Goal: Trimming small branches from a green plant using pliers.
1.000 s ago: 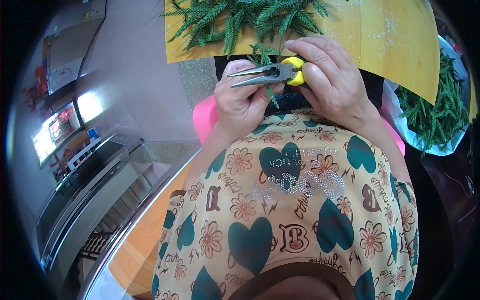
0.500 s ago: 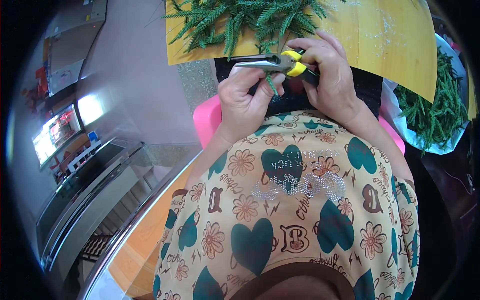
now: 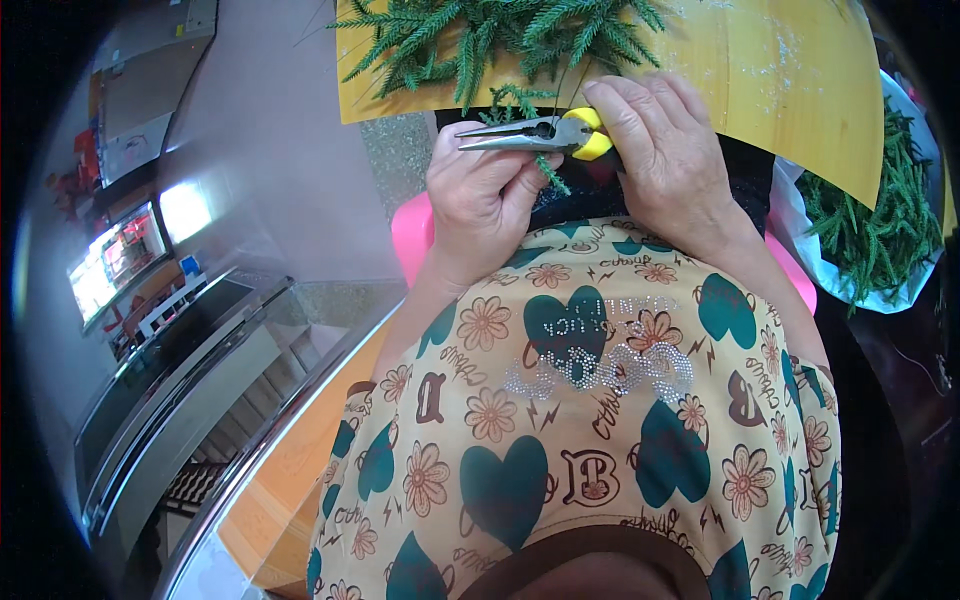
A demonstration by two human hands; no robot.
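My right hand (image 3: 668, 155) is wrapped round the yellow-and-black handles of a pair of long-nose pliers (image 3: 535, 134). The pliers' jaws point left, over the fingers of my left hand (image 3: 478, 195). Pinched between that thumb and fingers is a small green artificial pine sprig (image 3: 553, 175), whose ends stick out above and below the pliers. Thin dark wires stand up by the pliers' joint. Whether the cutting edges touch a wire cannot be made out. Just beyond both hands lies a heap of green pine sprigs (image 3: 490, 45).
The heap rests on a yellow wood-toned tabletop (image 3: 780, 90) dotted with whitish specks. At the right, a pale plastic bag (image 3: 790, 200) holds more green sprigs (image 3: 875, 225). Pink seat edges (image 3: 412, 240) flank my body. A glossy dark-topped counter (image 3: 180, 340) stands far left.
The pliers' jaws have come closer together, and my right fingers have closed further round the handles. The sprig's upper end has shifted left and shows more. My left hand has barely moved.
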